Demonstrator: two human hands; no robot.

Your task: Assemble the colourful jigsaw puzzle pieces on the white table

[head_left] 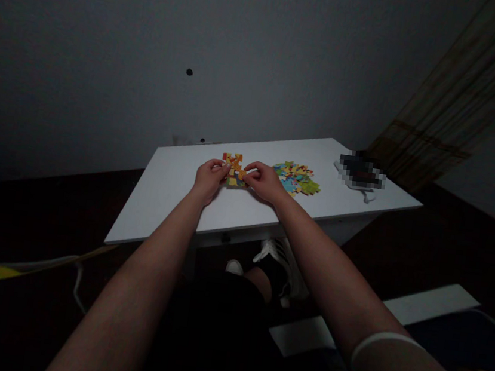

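Over the white table (174,194), both hands meet around a small group of joined jigsaw puzzle pieces (235,161), orange and red at the top with green at the lower edge. My left hand (210,180) pinches the group's left side between thumb and fingers. From the right, my right hand (266,182) has its thumb and fingers closed on an orange puzzle piece (242,174) at the group's right side. Whether that piece is fully joined I cannot tell. Just beyond the right hand lies a heap of loose puzzle pieces (297,178) in green, blue and yellow.
A blurred-out dark object (362,170) with a white cord (367,196) rests at the table's right end. Behind the table stands a grey wall (263,61), with a curtain (438,100) to the right. A foot in a white shoe (275,255) shows beneath the table's front edge.
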